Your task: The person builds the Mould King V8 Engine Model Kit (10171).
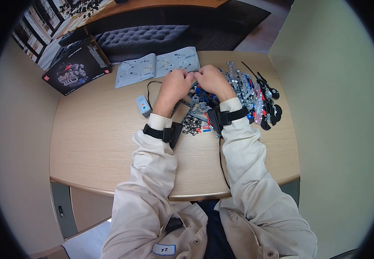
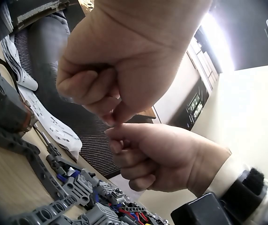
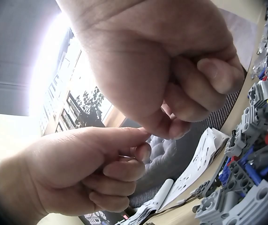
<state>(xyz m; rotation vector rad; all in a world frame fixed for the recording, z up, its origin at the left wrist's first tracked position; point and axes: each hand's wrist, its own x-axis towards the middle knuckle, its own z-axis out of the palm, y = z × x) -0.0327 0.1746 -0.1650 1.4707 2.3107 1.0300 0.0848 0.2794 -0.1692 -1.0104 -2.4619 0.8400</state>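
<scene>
My left hand (image 1: 178, 83) and right hand (image 1: 211, 80) meet fingertip to fingertip, raised over the back of the table. Thumb and forefinger of each hand pinch together, with the other fingers curled in, as the left hand (image 2: 120, 61) and right hand (image 2: 157, 157) show in the left wrist view. A small grey piece (image 1: 194, 71) shows as a sliver between the fingertips; I cannot tell its kind, since the fingers hide most of it. Below the hands lie a grey brick-built frame (image 1: 190, 105) and loose grey and blue building pieces (image 3: 246, 164).
An instruction booklet (image 1: 135, 70) lies spread behind the hands. A battery box (image 1: 143, 105) with a cable stands to the left, and a black product box (image 1: 76, 67) at the back left. Bagged pieces (image 1: 259, 103) and black parts (image 1: 276, 113) lie right; small black pins (image 1: 191, 126) lie nearer.
</scene>
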